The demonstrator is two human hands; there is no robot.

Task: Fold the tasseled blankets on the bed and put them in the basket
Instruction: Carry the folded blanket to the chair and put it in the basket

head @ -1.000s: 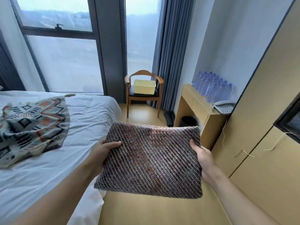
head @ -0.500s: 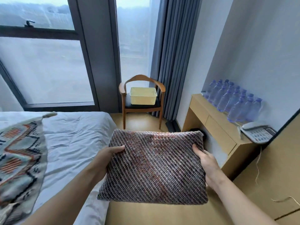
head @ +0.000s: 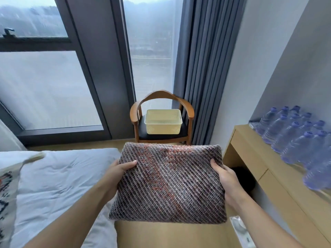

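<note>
A folded grey-brown knitted blanket (head: 168, 183) with orange flecks is held flat in front of me, above the floor. My left hand (head: 119, 173) grips its left edge and my right hand (head: 224, 179) grips its right edge, thumbs on top. Straight ahead, a pale yellow perforated basket (head: 163, 122) stands empty on a wooden chair (head: 162, 97) by the window. A second patterned blanket (head: 7, 194) with a tassel lies unfolded on the white bed (head: 59, 179) at the left edge.
A wooden desk (head: 250, 158) along the right wall carries several water bottles (head: 293, 135). Grey curtains (head: 200, 68) hang right of the chair. A dark bin (head: 243, 178) sits under the desk. Wooden floor runs between bed and desk.
The view has moved toward the chair and turned right; the basket looks larger and nearer. The patterned blanket has slid almost out of view at left. Both hands keep their hold.
</note>
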